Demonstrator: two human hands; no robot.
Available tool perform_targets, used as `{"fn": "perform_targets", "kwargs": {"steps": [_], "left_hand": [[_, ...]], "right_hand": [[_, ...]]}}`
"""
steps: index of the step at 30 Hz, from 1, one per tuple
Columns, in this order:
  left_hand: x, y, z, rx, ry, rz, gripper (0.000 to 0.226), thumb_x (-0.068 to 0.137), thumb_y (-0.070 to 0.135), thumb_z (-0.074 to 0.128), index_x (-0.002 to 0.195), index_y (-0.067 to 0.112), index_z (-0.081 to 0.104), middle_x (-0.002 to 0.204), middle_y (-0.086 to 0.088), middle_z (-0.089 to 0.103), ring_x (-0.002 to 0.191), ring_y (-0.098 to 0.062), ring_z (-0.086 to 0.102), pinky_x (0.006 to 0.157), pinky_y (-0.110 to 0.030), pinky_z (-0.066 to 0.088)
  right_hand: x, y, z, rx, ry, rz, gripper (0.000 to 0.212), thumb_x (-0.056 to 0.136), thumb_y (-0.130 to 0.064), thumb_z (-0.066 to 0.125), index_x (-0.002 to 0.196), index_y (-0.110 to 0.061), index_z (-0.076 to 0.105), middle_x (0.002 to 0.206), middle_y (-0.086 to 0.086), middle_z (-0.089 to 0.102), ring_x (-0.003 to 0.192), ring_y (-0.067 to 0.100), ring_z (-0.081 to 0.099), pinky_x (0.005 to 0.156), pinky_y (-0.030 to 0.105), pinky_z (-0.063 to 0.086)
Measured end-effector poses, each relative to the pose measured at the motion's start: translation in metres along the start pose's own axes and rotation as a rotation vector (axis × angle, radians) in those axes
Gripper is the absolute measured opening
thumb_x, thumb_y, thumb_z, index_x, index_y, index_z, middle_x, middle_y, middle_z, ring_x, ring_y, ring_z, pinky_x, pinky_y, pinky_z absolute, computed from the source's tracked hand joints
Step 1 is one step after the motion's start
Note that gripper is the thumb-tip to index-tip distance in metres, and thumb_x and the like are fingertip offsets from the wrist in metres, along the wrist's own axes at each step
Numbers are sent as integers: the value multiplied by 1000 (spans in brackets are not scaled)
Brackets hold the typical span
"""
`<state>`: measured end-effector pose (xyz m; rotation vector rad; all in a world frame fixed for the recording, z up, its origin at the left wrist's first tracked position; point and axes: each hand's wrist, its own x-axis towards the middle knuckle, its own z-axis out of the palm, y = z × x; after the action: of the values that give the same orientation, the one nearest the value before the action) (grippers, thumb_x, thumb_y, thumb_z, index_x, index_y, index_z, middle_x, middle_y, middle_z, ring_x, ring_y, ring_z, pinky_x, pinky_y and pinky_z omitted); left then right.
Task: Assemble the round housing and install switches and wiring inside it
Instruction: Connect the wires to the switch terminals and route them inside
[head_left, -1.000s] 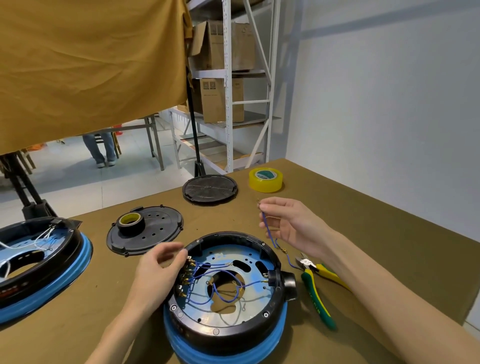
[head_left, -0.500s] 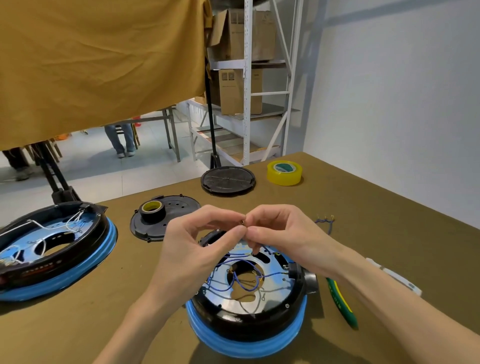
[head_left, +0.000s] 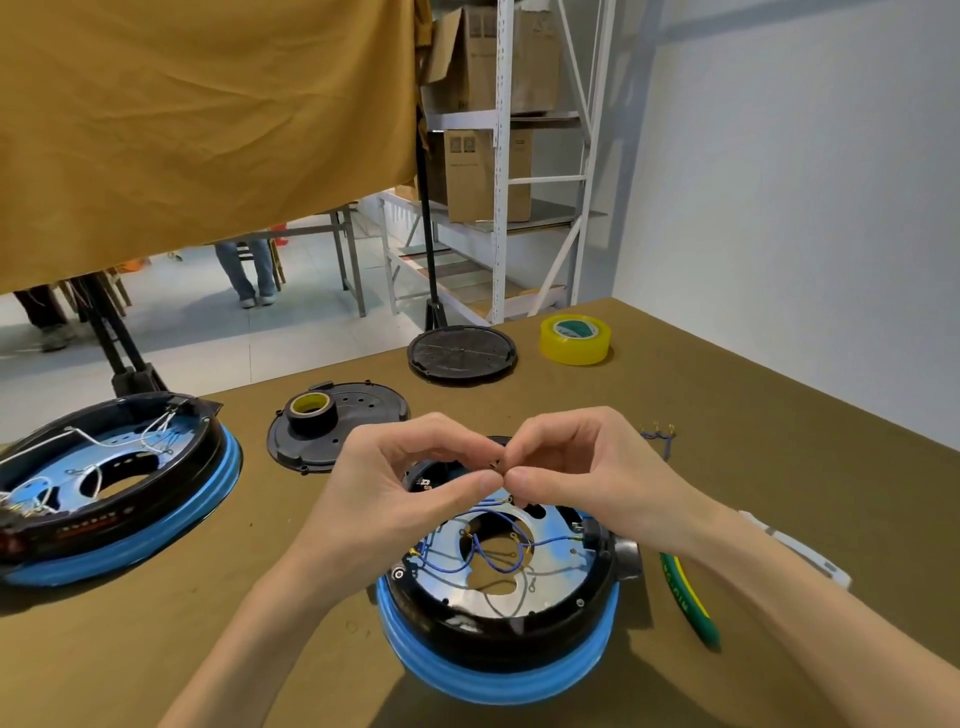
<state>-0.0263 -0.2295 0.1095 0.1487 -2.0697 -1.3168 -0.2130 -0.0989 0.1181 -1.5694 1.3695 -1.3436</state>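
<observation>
Pinching a tiny wire terminal (head_left: 493, 464) between left hand (head_left: 395, 488) and right hand (head_left: 587, 478), each grip closed on it, the person works directly above the round housing (head_left: 498, 613), probably because its blue wiring (head_left: 493, 558) is short.

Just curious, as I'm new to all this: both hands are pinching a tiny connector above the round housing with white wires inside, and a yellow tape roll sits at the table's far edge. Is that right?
Not quite. In the head view the round housing below the left hand and right hand holds blue wires, not white. The rest stands: both hands pinch the tiny connector, and the yellow tape roll sits at the far edge.
</observation>
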Motion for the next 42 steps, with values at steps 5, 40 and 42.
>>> {"fn": "perform_targets", "kwargs": {"steps": [5,40,42], "left_hand": [[0,-2,-1,12,-1,-43,25,80,25,87,104,26,81,97,2,80,96,-19,75,86,-22,57],[-8,-104,-30,276,186,-513,21,107,35,51,115,30,69,111,15,70,103,6,64,89,-20,51],[-11,-116,-23,153,211,-585,24,107,35,49,117,25,69,110,8,73,106,-6,67,90,-27,52]], "right_hand": [[-8,-8,6,-366,116,-104,10,92,-10,76,98,-16,80,93,-7,72,86,19,71,74,26,56],[24,48,60,-798,-2,222,15,96,-37,66,83,-30,69,76,-13,58,73,6,56,64,29,46],[27,47,66,-919,12,166,14,98,-40,63,93,-30,72,88,-12,49,80,10,52,66,30,40]]}}
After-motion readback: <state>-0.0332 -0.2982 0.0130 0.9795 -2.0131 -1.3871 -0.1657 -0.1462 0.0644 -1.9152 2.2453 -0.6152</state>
